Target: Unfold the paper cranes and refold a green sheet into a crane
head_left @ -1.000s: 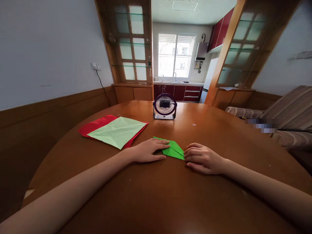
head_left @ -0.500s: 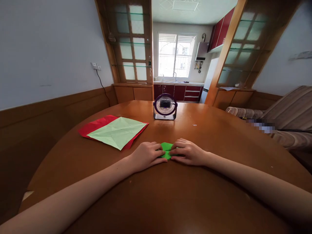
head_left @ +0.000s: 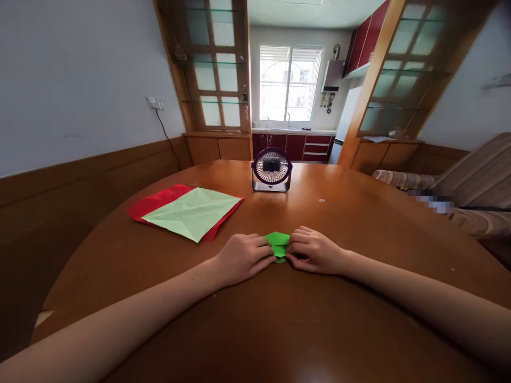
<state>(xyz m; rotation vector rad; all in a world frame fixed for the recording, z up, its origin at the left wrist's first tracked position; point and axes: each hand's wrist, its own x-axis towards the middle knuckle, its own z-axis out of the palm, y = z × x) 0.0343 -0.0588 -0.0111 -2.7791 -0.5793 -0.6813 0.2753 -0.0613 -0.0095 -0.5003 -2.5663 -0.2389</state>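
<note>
A small folded piece of bright green paper (head_left: 278,239) lies on the wooden table between my two hands, with a fold line across its middle and its near edge slightly lifted. My left hand (head_left: 247,256) grips its left side, thumb near the front edge and fingers on top. At the right side, my right hand (head_left: 311,249) pinches the paper between thumb and bent fingers. Both ends of the paper are hidden under the fingers.
A pale green creased sheet (head_left: 195,213) rests on red paper (head_left: 159,202) to the left. Beyond my hands stands a small purple desk fan (head_left: 272,169). The round brown table (head_left: 255,330) spreads around. A striped sofa (head_left: 479,181) is at the right.
My hands have shifted slightly right with the green paper and moved a little apart, so more of it shows. Its near edge now appears raised. The whole view has tilted slightly.
</note>
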